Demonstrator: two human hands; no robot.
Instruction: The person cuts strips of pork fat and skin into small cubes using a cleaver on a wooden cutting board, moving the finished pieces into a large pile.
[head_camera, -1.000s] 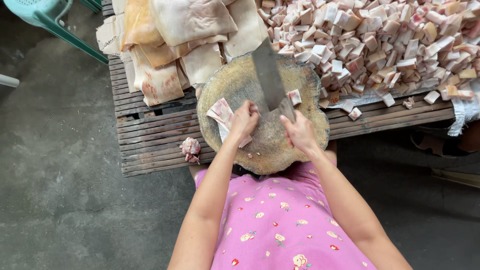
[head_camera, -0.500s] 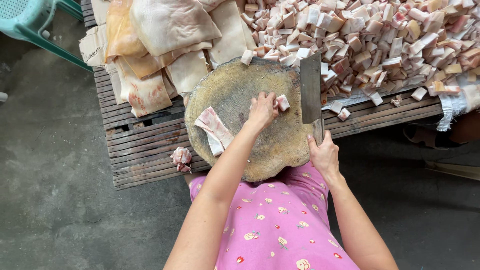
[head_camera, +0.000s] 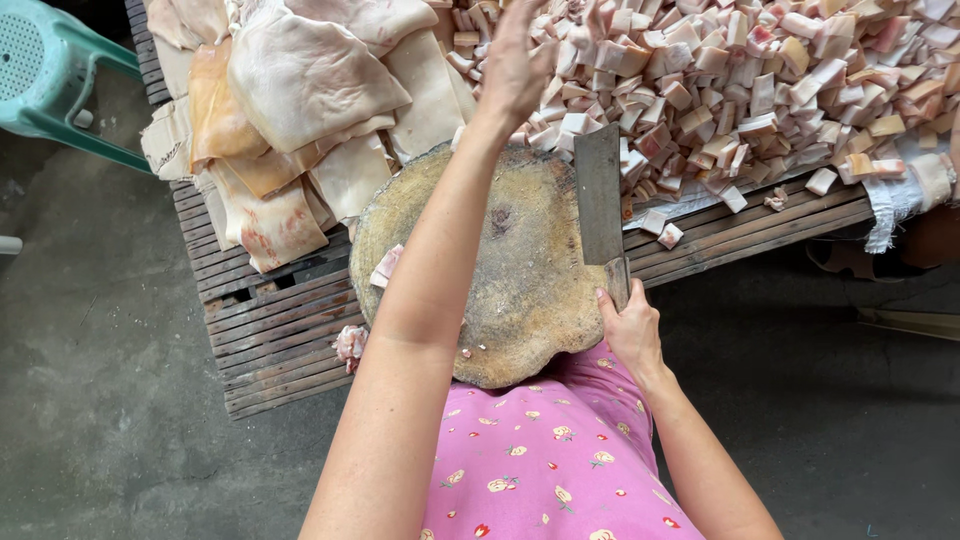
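Gripping the handle of a broad rectangular steel cleaver (head_camera: 600, 195), our right hand (head_camera: 632, 328) is closed around it at the near edge of the round, worn wooden chopping block (head_camera: 500, 270), with the blade lying flat along the block's right side. Our left hand (head_camera: 515, 60) is stretched out over the far rim of the block toward the heap of small cut cubes of pale pink-and-white pork fat and skin (head_camera: 740, 90); its fingers look loosely spread, and we cannot tell whether it holds anything.

We judge the work well along but not finished: the cube heap is large, while a stack of big uncut sheets of pale pork skin (head_camera: 300, 110) lies waiting on the left of the slatted wooden bench (head_camera: 270, 330). The block is nearly bare, with one strip of skin (head_camera: 385, 265) at its left edge. A scrap (head_camera: 350, 343) hangs at the bench front.

The top of our left hand and both heaps are cut off by the frame edge. A turquoise plastic chair (head_camera: 50, 80) shows only partly.
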